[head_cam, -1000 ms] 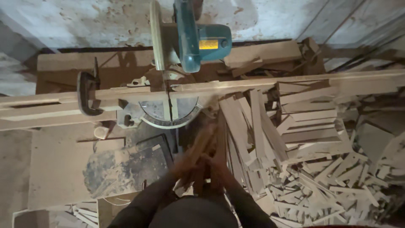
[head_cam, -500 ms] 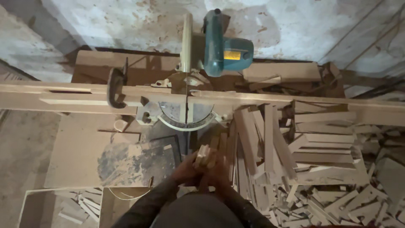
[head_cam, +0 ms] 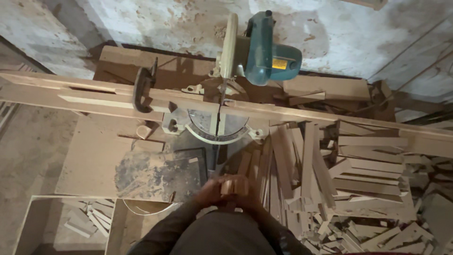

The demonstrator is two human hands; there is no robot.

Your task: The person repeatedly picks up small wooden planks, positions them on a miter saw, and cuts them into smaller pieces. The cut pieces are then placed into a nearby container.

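Note:
My left hand (head_cam: 211, 192) and my right hand (head_cam: 249, 194) are pressed together low in the middle, close to my body. Both are closed on a small bundle of short wooden strips (head_cam: 234, 185), whose ends stick up between them. Straight ahead stands a mitre saw (head_cam: 255, 56) with a teal motor and a raised blade. Its round metal table (head_cam: 217, 127) lies just beyond my hands.
A long wooden fence rail (head_cam: 94, 97) runs left to right across the saw, with a black clamp (head_cam: 141, 87) on it. A heap of cut wood strips (head_cam: 339, 174) fills the right side. An open box (head_cam: 71, 222) with offcuts sits lower left. A dusty board (head_cam: 155, 174) lies left of my hands.
The view has shifted so the saw sits further right and lower. My hands have drawn back toward my body, and the strips now stand shorter between them.

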